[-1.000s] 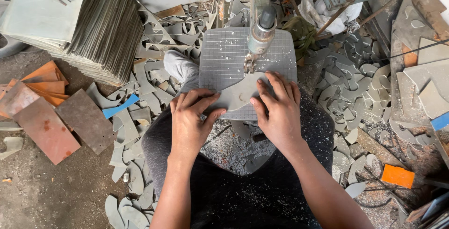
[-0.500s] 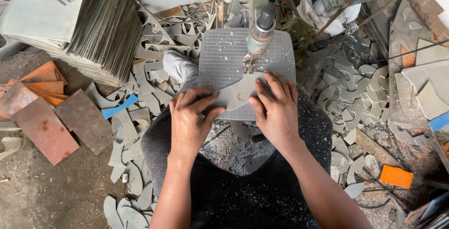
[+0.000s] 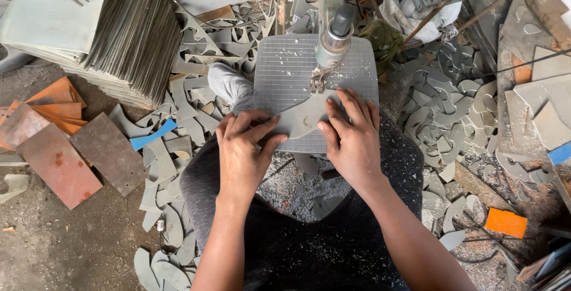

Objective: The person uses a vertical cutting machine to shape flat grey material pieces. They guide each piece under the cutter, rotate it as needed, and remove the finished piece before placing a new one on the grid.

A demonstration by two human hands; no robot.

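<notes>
Grey flat sheet piece (image 3: pixel 300 118) lies on the gridded saw table (image 3: pixel 279 65), its long axis running left to right, its point toward our right hand (image 3: pixel 351 139). We press it flat with that hand and our left hand (image 3: pixel 244 148), fingers spread, gripping nothing. The blade (image 3: pixel 318 82) meets its far edge; one curved edge looks cut, the rest is left. Grey offcuts (image 3: pixel 446 124) lie all around.

We sat with the saw table (image 3: pixel 279 65) before our knees, its blade post (image 3: pixel 333 35) rising at the far edge. A flat cut piece (image 3: pixel 300 118) lay on the table under both hands: the left hand (image 3: pixel 244 154) near its left end, the right hand (image 3: pixel 354 139) on its right. A stack of sheets (image 3: pixel 119 35) stood far left, loose plates (image 3: pixel 65 154) below it, and offcuts (image 3: pixel 452 112) lay to the right.
</notes>
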